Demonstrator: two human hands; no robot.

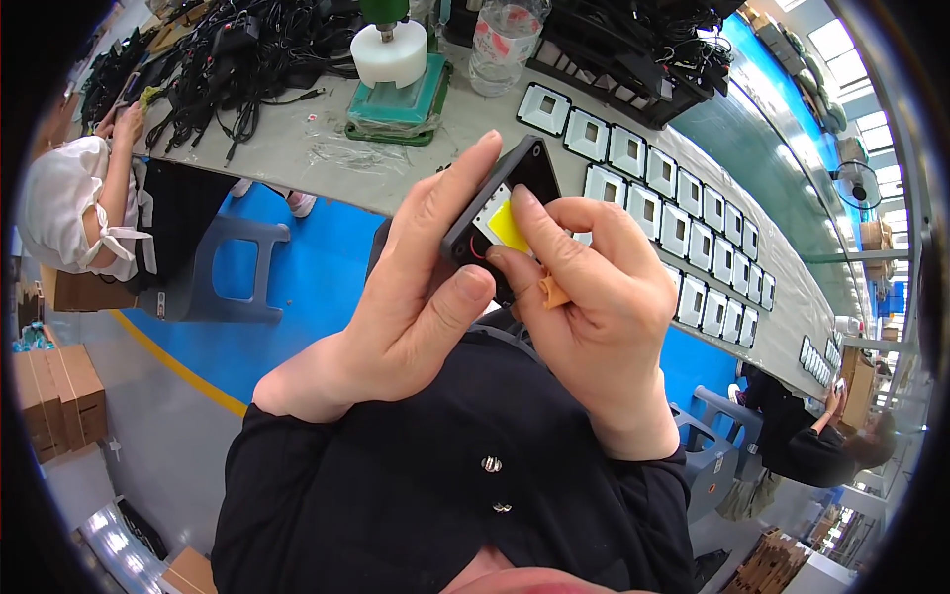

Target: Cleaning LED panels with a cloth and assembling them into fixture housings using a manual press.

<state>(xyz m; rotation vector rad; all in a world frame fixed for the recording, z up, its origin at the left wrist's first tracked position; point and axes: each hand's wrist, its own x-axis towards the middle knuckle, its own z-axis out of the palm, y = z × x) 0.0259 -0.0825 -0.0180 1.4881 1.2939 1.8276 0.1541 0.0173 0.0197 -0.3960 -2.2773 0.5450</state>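
My left hand (406,282) is wrapped round a black plastic housing (537,166), held tilted in front of my chest with its open side toward my right hand. Inside sits a white part with a yellow square (506,230) on it; a thin red wire shows beside it. The fingers of my right hand (599,282) are closed, their tips pressed on the yellow square and the part's edge. An orange finger cot (553,291) covers one right fingertip. My fingers hide the rest of the housing's inside.
White frames with dark rims (626,149) lie in rows on the table (297,148). Beyond stand a press with a white head (389,54), a plastic bottle (505,45), black crates (643,59) and heaped black cables (237,69). A person (89,213) works at left, another (807,436) at right.
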